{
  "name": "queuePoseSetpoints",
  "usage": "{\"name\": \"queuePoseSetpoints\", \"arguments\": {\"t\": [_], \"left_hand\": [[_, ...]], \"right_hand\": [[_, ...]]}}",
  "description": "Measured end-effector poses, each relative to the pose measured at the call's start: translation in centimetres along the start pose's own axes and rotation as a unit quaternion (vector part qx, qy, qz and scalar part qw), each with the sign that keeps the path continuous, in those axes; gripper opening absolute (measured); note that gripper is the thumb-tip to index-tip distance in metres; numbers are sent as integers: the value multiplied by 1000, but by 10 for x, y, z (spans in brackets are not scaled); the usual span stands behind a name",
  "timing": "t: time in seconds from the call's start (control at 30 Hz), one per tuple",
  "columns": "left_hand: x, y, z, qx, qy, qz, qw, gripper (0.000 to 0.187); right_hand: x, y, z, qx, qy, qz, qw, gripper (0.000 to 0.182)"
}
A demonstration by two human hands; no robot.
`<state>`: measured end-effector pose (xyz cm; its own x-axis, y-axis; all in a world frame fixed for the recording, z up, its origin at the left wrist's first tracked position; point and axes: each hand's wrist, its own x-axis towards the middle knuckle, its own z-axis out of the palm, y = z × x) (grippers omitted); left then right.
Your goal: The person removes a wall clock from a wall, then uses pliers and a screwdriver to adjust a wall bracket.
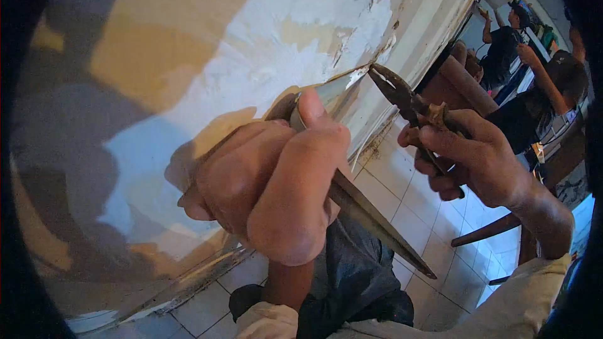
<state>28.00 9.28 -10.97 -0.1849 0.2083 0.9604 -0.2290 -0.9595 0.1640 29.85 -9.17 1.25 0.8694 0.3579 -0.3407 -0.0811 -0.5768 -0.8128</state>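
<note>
My left hand [270, 182] is closed in a fist beside a pale board, with the thumb pointing up. From under it a long, narrow brownish strip [383, 226] runs down to the right and tapers to a point. My right hand [471, 150] is wrapped around the handles of worn, dark pliers [402, 94]. Their jaw tips are right at the edge of the board [301, 31], where a thin sliver stands out. White and tan patches with ragged borders cover the board's face, and its edge looks chipped.
White floor tiles [440, 238] lie below, with a wooden leg [487, 229] slanting over them at the right. Dark cloth [352, 276] is under my arms. Two people in dark clothes, one person [502, 50] farther back and another person [540, 100] nearer, are at upper right.
</note>
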Motion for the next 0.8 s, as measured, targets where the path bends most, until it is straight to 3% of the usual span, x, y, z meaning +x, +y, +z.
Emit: {"name": "queuePoseSetpoints", "arguments": {"t": [0.13, 0.33, 0.57, 0.67, 0.8], "left_hand": [[-10, -4, 3, -19, 19, 1, 1000, 31], [-10, -1, -1, -15, 21, -14, 1000, 29], [1, 3, 6, 24, 4, -3, 1000, 30], [5, 4, 3, 35, -19, 5, 999, 31], [8, 5, 6, 28, -14, 5, 999, 31]], "right_hand": [[9, 3, 0, 0, 37, -3, 999, 31], [14, 24, -18, 20, -19, -70, 997, 34], [20, 32, -23, -116, -58, -178, 975, 34], [17, 21, -20, -132, -38, -90, 986, 38], [14, 21, -19, 29, -96, -77, 992, 37]]}}
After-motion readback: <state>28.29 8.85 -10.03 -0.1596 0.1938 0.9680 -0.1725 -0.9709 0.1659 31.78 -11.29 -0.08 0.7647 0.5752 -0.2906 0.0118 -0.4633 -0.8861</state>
